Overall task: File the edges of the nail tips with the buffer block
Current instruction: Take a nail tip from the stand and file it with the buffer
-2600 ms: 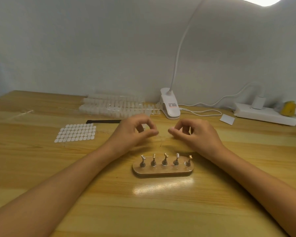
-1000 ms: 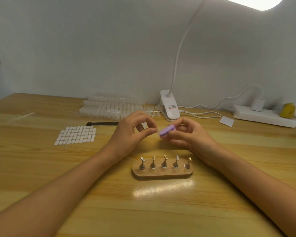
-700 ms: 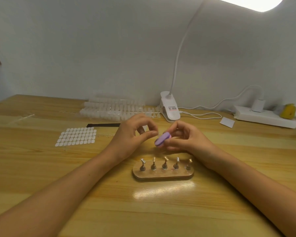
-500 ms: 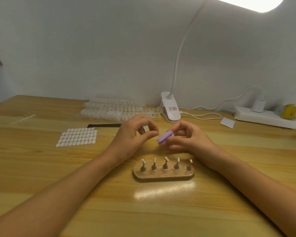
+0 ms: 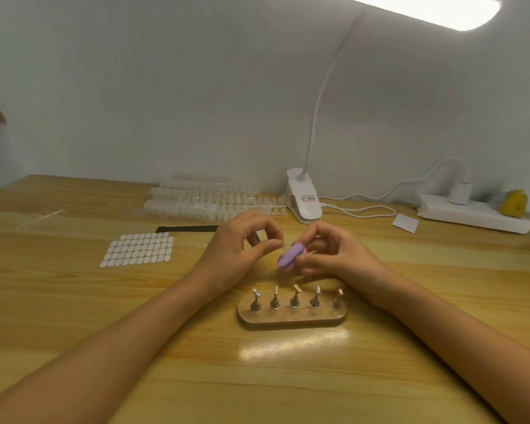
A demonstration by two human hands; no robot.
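Right hand (image 5: 334, 255) grips purple buffer (image 5: 290, 257), held above table (image 5: 74, 301) behind peg stand (image 5: 291, 320). Left hand (image 5: 236, 252) pinches tiny clear tip (image 5: 283, 246) between thumb and forefinger, just beside buffer. Lamp clip (image 5: 303, 198) label: print illegible.

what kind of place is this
Probably a nail-art work desk: strips of clear nail tips at the back, a wooden stand with five pegs, and a purple buffer in the right hand.
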